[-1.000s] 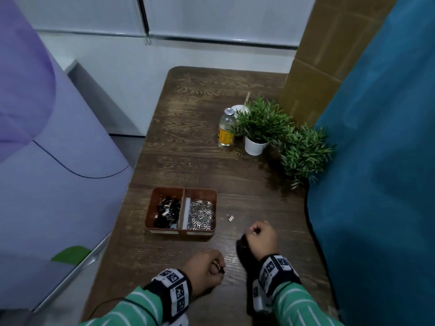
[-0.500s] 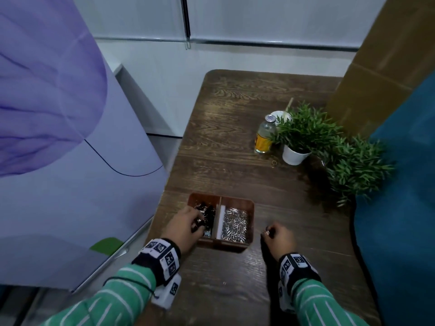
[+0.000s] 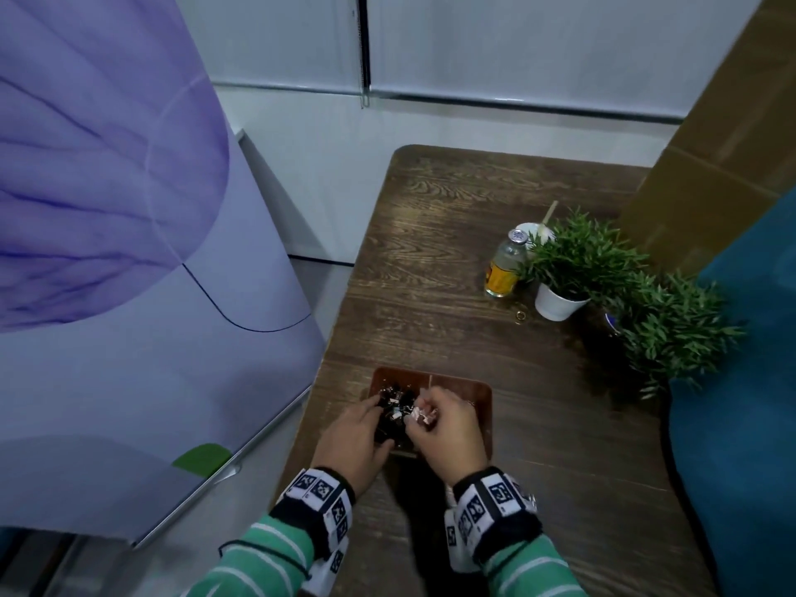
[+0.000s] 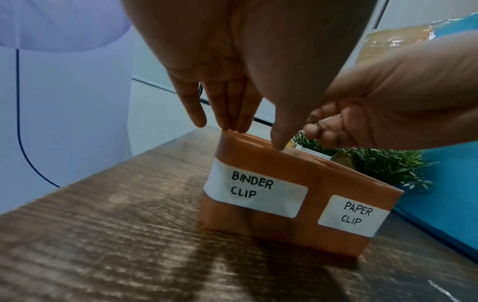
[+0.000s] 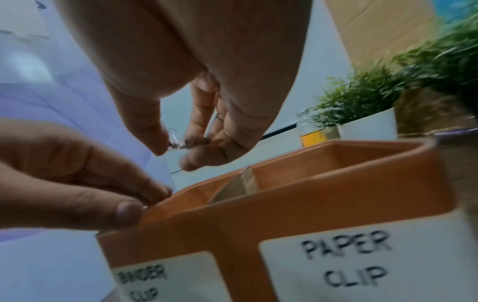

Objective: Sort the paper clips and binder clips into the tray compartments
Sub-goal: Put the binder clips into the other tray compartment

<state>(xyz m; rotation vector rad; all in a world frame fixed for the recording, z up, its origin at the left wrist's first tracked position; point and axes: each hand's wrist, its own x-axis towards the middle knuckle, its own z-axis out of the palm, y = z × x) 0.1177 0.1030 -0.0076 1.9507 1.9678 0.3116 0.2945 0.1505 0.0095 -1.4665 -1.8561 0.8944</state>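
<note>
binder clip (image 5: 178, 143) sits pinched in the right hand (image 3: 443, 424) above the tray (image 4: 258, 163) on the table (image 3: 474, 338). left hand (image 3: 357, 428), fingers straight, touches the binder-side rim. released off-centre, it could land among paper clips.

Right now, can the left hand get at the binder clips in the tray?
Probably yes: the left hand is already at the tray, fingertips over the binder clips, with only the right hand crowding alongside.
</note>
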